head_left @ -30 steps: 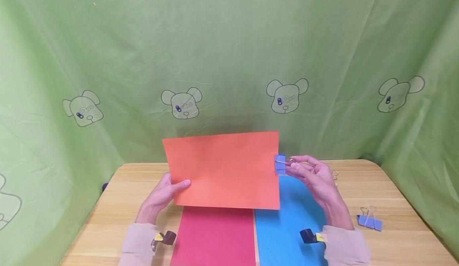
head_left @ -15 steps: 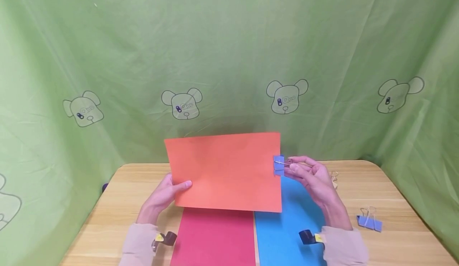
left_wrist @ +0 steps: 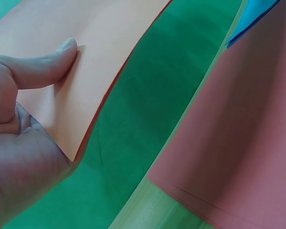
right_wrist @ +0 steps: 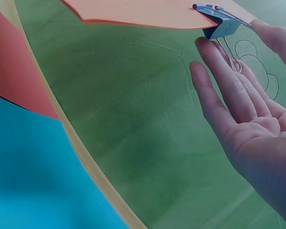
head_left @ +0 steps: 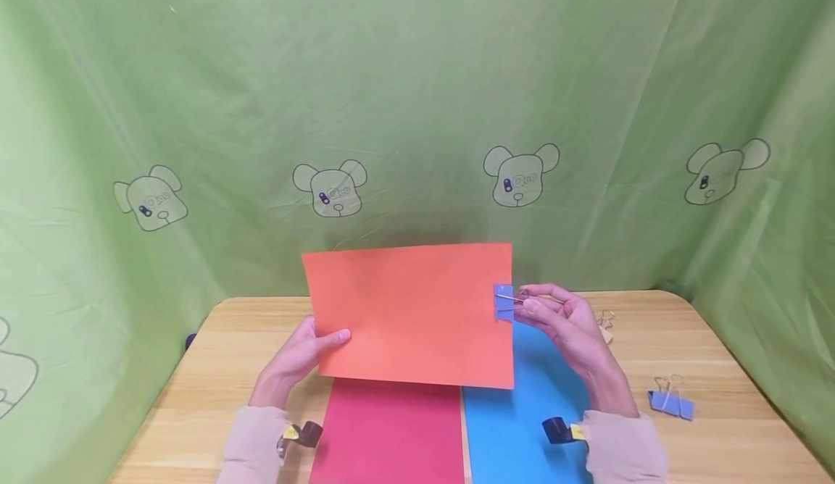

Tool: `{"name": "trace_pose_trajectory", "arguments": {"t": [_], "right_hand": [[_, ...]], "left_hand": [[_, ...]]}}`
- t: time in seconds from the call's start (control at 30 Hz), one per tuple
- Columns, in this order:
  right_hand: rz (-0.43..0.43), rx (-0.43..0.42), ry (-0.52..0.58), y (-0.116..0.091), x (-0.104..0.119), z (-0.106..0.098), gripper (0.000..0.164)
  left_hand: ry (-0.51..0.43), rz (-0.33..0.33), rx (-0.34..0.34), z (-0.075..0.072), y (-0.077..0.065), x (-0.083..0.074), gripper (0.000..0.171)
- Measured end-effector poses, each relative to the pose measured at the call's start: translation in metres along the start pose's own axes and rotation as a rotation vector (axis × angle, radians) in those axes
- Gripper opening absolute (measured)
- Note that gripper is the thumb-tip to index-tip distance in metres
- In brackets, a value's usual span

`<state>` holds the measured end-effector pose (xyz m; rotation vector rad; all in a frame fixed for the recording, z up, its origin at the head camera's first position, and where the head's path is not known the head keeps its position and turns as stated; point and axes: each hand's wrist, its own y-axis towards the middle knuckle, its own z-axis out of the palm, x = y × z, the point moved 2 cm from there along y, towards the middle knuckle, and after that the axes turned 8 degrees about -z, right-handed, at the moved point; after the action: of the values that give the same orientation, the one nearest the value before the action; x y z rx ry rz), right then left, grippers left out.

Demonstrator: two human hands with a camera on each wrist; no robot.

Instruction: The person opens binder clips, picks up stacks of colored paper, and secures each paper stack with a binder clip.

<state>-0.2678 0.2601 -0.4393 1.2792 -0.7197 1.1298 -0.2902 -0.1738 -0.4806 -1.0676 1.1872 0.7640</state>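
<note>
An orange paper stack (head_left: 411, 310) is held up above the table, its layered edge showing in the right wrist view. My left hand (head_left: 296, 350) grips its lower left side, thumb lying across the front and the other fingers hidden behind. At the right edge a blue binder clip (head_left: 504, 302) straddles the paper. The thumb and fingers of my right hand (head_left: 577, 328) pinch the clip's wire handles. In the right wrist view the binder clip (right_wrist: 221, 26) has its mouth around the paper edge, one handle under the thumb and the other against the fingers.
Pink paper (head_left: 391, 433) and blue paper (head_left: 522, 404) lie side by side on the wooden table (head_left: 724, 353). Another blue binder clip (head_left: 672, 403) rests at the right, and a pale clip (head_left: 607, 328) sits partly behind the right hand. A green curtain (head_left: 417, 93) hangs behind the table.
The blue binder clip has slid slightly left, farther onto the orange paper's edge. The paper has shifted a little right and down, and both hands keep their holds.
</note>
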Motion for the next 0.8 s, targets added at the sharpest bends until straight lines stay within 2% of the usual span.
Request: {"name": "trace_pose_trajectory", "arguments": {"t": [0.23,0.7,0.8], "right_hand": [[-0.016,0.016,0.023,-0.0003,-0.0005,0.0003,0.021],[-0.022,0.034,0.063,-0.0005,0.0004,-0.001,0.022],[-0.022,0.03,0.083,-0.0009,0.0002,-0.0014,0.023]], "left_hand": [[0.003,0.032,0.021,0.0007,0.0011,-0.003,0.031],[-0.002,-0.003,0.008,0.0016,0.001,-0.003,0.03],[0.001,-0.003,0.028,0.0015,0.0004,-0.0026,0.031]]}}
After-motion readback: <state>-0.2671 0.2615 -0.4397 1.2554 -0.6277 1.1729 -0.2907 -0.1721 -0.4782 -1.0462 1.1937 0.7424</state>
